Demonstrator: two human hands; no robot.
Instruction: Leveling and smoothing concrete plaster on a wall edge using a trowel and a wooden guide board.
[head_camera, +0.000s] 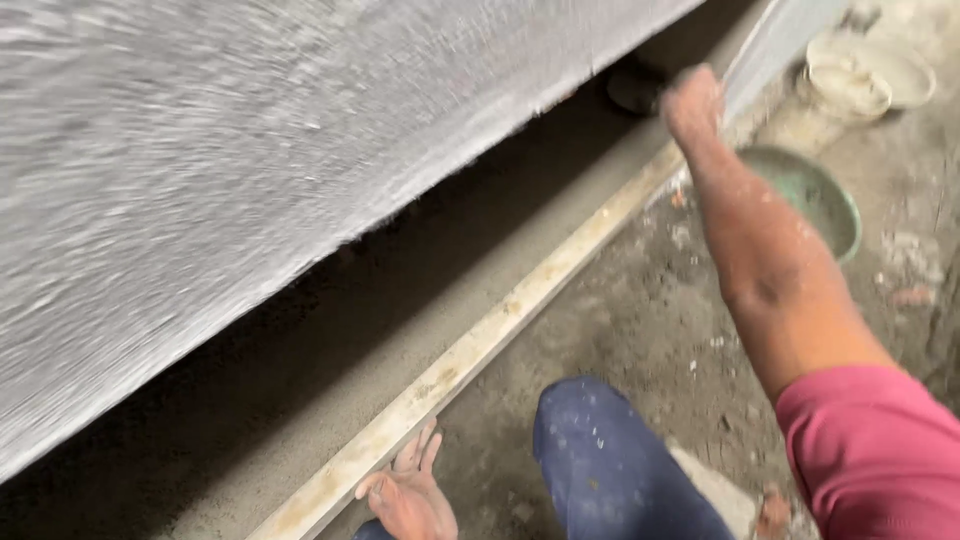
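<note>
My left hand (410, 492) rests flat, fingers apart, on the near end of a long pale straightedge board (500, 320) that lies on the ground along the foot of a grey plastered wall (250, 170). My right hand (692, 100) reaches far forward, fist closed, up near the wall's lower edge; motion blur hides whether it holds a tool. A dark round thing (635, 88) sits just left of that fist. My knee in blue trousers (600, 450) is bent between the hands.
A green pan (815, 195) with mortar sits on the dirt floor under my right forearm. White buckets (865, 75) stand at the far right. A dark gap runs under the wall, with smoothed mortar (400, 300) beside the board.
</note>
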